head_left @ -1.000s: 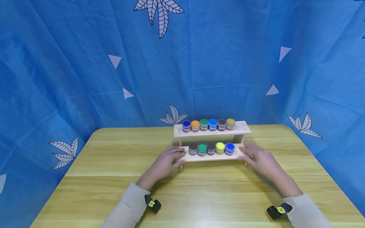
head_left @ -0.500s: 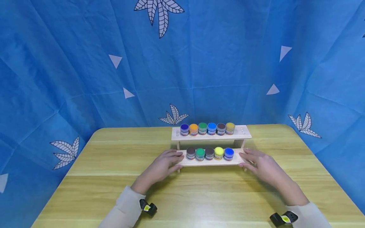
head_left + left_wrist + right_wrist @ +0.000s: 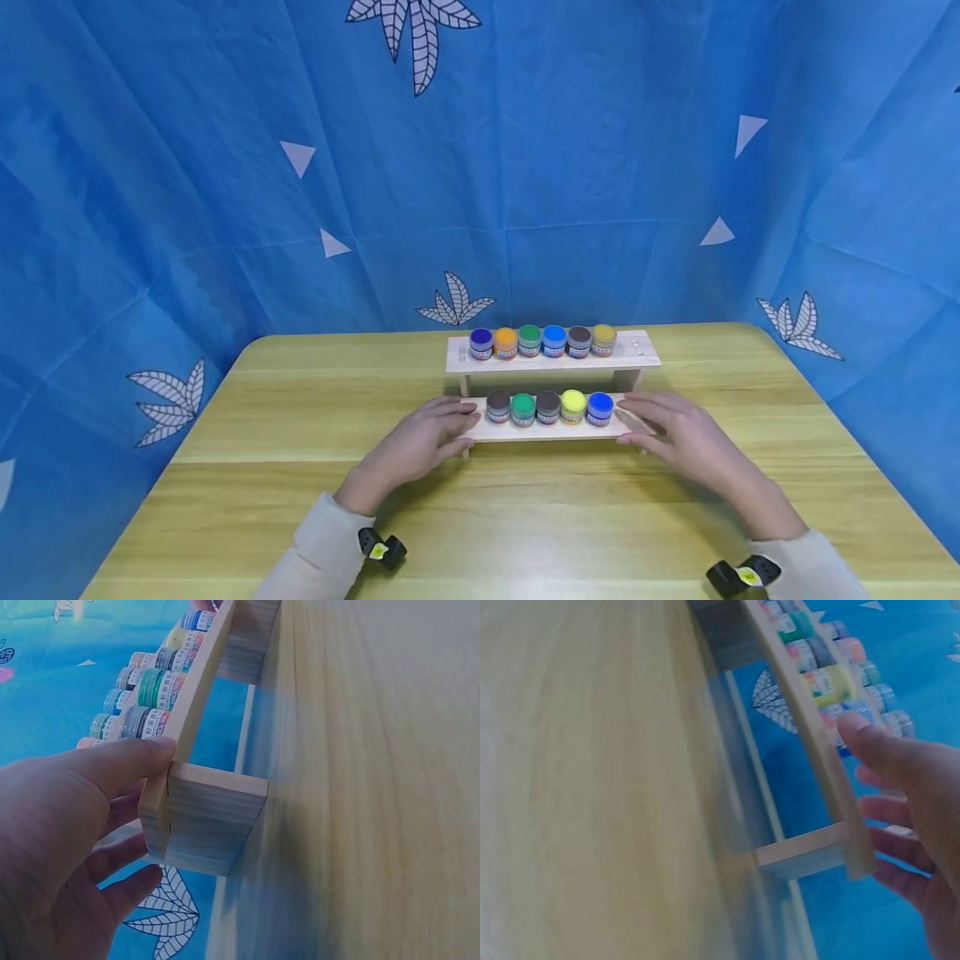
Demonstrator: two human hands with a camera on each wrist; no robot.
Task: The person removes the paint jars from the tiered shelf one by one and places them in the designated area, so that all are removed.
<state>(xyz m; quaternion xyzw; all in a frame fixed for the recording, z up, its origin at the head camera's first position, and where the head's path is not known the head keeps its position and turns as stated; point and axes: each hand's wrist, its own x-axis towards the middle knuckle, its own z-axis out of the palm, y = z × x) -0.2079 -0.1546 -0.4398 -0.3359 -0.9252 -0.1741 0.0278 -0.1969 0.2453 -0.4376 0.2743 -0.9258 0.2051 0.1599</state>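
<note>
A two-tier wooden rack stands on the table, small paint jars lined up on both steps. My left hand grips the left end of its lower step; in the left wrist view the thumb lies on the front edge and the fingers are behind the board. Over the right end is my right hand, fingers loosely extended above the step. In the right wrist view its thumb is close to the blue jar; whether they touch, I cannot tell. Beside that jar stands a yellow one.
Several more jars, including an orange one, stand on the upper step. A blue curtain with white leaf prints hangs behind the wooden table and at its sides.
The rack came toward me and slightly left with both hands on it. Since then my right hand has shifted left along the lower step, closer to the blue jar.
</note>
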